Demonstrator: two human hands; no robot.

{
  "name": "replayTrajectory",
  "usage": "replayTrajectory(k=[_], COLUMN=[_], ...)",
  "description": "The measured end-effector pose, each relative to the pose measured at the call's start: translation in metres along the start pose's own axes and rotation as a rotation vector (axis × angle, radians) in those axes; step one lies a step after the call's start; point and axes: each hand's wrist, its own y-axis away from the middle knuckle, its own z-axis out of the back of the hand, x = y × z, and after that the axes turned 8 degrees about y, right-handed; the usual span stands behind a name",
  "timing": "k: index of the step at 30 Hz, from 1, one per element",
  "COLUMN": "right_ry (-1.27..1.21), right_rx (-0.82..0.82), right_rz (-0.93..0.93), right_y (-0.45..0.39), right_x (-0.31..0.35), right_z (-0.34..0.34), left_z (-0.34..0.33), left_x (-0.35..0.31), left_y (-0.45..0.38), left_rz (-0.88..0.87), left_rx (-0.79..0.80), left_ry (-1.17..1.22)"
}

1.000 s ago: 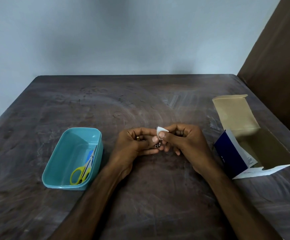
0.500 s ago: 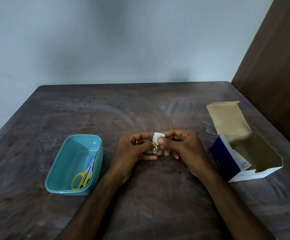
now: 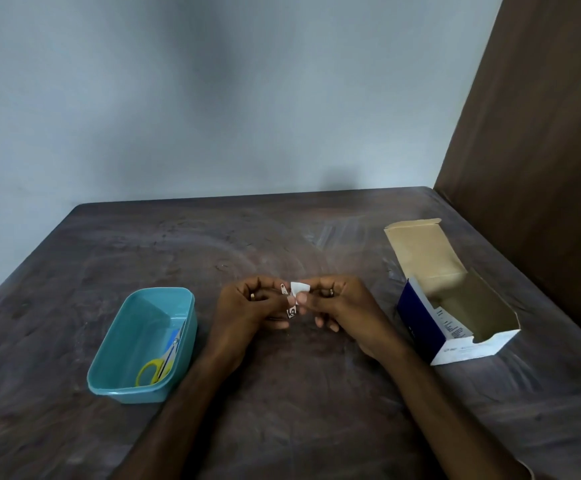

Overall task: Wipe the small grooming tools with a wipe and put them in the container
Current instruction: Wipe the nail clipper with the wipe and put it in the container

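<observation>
Pinching a white wipe (image 3: 298, 289), the right hand (image 3: 337, 306) meets the left hand (image 3: 251, 306), whose curled fingers grip a small grooming tool (image 3: 291, 311) at mid-table (image 3: 282, 410).

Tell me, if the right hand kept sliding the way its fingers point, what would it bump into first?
Probably the left hand: the right hand points leftward at it, pinching the white wipe between them.

The desk (image 3: 282, 427) looks like dark wood, matt and worn, with pale scuffs and swirl marks across its top. The tub (image 3: 119, 344) is smooth teal plastic with a soft sheen. The scissors (image 3: 159, 363) inside it have glossy yellow plastic handles and shiny metal blades. The box (image 3: 455, 306) is cardboard, raw brown and matt inside, printed blue and white outside. The wipe (image 3: 298, 289) looks like thin white paper or cloth.
</observation>
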Motion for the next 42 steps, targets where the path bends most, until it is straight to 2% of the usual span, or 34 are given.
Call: replayTrajectory(k=[7,14,20,24,28,33,42], right_ry=[0.001,0.012,-0.034,-0.055,-0.080,-0.109,-0.118], right_rx=[0.001,-0.012,-0.102,-0.157,-0.175,-0.170,-0.133], right_rz=[-0.001,0.031,0.042,0.037,0.016,0.020,0.012], right_y=[0.0012,0.0020,0.0023,0.0012,0.0012,0.0016,0.0003], right_x=[0.0010,0.0023,0.0035,0.0032,0.0036,0.0037,0.0018], right_z=[0.0012,-0.0018,-0.0017,-0.0007,-0.0005,-0.0005,0.0000], left_z=[0.0022,0.0018,0.0013,0.0012,-0.0014,-0.0014,0.0005], left_x=[-0.0021,-0.0031,0.0009,0.0014,-0.0015,-0.0003,-0.0014], left_y=[0.0025,0.0016,0.0029,0.0056,0.0081,0.0065,0.0053], left_rz=[0.020,0.045,0.043,0.007,-0.111,-0.185,-0.201], left_rx=[0.025,-0.049,-0.038,0.027,0.118,0.080,0.007], left_ry=[-0.059,0.045,0.018,-0.111,-0.270,-0.302,-0.272])
